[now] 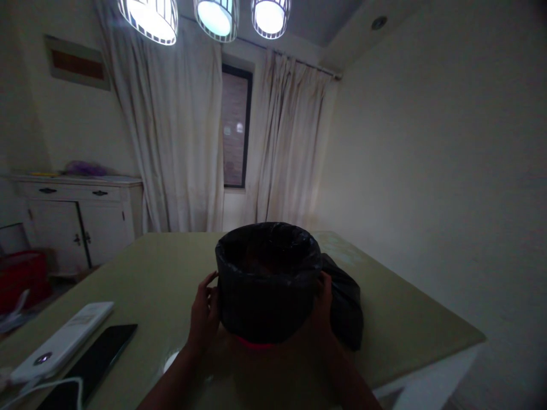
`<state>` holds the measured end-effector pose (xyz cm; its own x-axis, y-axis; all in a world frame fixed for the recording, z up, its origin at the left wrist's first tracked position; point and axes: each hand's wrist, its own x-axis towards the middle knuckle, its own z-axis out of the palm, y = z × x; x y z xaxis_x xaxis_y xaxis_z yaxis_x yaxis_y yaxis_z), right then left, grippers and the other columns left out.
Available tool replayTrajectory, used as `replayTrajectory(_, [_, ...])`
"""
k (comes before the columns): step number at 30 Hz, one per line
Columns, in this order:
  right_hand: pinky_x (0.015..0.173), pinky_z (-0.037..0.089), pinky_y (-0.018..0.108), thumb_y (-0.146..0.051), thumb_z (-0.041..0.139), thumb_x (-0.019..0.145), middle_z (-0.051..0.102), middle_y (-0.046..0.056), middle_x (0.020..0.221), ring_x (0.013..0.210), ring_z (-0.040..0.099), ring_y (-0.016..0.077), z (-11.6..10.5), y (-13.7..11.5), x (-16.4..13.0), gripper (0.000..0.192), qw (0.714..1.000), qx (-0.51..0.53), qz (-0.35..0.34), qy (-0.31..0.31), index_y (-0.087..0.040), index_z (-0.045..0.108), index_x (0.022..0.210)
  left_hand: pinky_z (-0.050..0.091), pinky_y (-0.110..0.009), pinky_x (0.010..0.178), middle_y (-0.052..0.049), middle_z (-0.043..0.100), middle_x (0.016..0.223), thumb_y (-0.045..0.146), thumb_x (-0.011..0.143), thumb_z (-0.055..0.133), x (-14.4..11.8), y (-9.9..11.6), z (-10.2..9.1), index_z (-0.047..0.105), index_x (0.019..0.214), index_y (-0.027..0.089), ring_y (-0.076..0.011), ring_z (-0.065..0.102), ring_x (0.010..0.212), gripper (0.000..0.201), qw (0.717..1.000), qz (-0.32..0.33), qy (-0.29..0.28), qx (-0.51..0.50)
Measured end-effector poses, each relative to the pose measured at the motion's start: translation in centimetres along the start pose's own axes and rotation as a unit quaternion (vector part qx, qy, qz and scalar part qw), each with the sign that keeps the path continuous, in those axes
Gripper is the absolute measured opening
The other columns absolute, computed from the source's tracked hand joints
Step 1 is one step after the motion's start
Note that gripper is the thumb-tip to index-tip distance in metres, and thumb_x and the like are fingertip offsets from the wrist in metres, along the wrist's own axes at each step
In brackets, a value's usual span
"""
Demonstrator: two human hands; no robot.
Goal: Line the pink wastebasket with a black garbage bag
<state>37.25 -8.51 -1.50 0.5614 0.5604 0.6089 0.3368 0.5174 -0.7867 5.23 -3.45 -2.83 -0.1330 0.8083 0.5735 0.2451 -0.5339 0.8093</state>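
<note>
The table point(141, 273) carries the bin point(267, 285), lined with a black bag, between my hands. My left hand point(204, 316) grips the bin's left side; my right hand point(323, 302) grips its right. A phone point(92, 364) lies left of the bin.

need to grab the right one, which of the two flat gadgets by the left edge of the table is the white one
The white remote, the outer of the two, with a button near its close end. The black phone beside it lies nearer the left hand.
</note>
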Motion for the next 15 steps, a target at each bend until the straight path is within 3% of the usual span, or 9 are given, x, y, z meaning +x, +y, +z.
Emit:
replayTrajectory(2, [0.062,0.05,0.029,-0.049,0.072,0.088,0.069,0.004,0.088,0.075,0.063,0.0205,-1.1,-0.9,-0.8,0.038,1.0,-0.006,0.011,0.009,-0.021,0.06,0.111,0.057,-0.037,0.075,-0.012,0.072,0.114,0.06,0.108,0.041,-0.3,-0.1,0.2,0.051,0.154,0.019,-0.0237,0.069,0.087,0.062,1.0,0.026,0.002,-0.015])
replayTrajectory(4, [0.064,0.052,0.03,-0.053,0.073,0.089,0.069,0.005,0.089,0.075,0.063,0.0206,-2.2,-2.0,-1.6,0.038,1.0,-0.013,0.023,-0.014,-0.021,0.062,0.105,0.059,-0.042,0.086,-0.017,0.063,0.145,0.063,0.109,0.039,-0.3,-0.4,0.2,0.051,0.155,0.023,-0.0266,0.069,0.106,0.063,0.997,0.069,0.021,-0.039])
replayTrajectory(8, [0.071,0.058,0.035,-0.062,0.068,0.095,0.076,0.012,0.104,0.084,0.072,0.0253,-3.8,-4.7,-1.9,0.049,0.993,0.002,0.054,-0.101,-0.018,0.069,0.117,0.059,-0.048,0.096,-0.019,0.042,0.168,0.067,0.108,0.039,0.3,-1.0,-0.2,0.047,0.159,0.029,-0.0324,0.063,0.131,0.064,0.978,0.181,0.062,-0.08])
replayTrajectory(10, [0.077,0.06,0.037,-0.061,0.068,0.096,0.077,0.013,0.111,0.09,0.075,0.0264,-4.2,-6.0,-1.5,0.053,0.992,-0.003,0.045,-0.114,-0.018,0.069,0.127,0.055,-0.057,0.109,-0.02,0.031,0.174,0.068,0.104,0.05,0.6,-0.9,-0.5,0.037,0.166,0.031,-0.04,0.046,0.154,0.073,0.962,0.258,0.048,-0.068])
replayTrajectory(12, [0.084,0.061,0.037,-0.06,0.07,0.096,0.076,0.014,0.122,0.096,0.076,0.0262,-4.3,-7.2,-0.9,0.061,0.994,-0.017,0.016,-0.11,-0.019,0.065,0.141,0.044,-0.067,0.121,-0.02,0.019,0.178,0.064,0.093,0.073,0.8,-0.1,-0.8,0.026,0.171,0.032,-0.046,0.025,0.164,0.097,0.945,0.325,0.026,-0.018])
replayTrajectory(15, [0.098,0.059,0.039,-0.058,0.067,0.099,0.073,0.015,0.135,0.112,0.074,0.0268,-3.9,-8.6,0.0,0.062,0.993,-0.04,-0.029,-0.107,-0.02,0.062,0.148,0.035,-0.071,0.126,-0.02,0.013,0.18,0.043,0.083,0.09,0.6,1.8,-0.9,0.016,0.174,0.034,-0.0465,0.019,0.166,0.118,0.93,0.364,0.023,0.049])
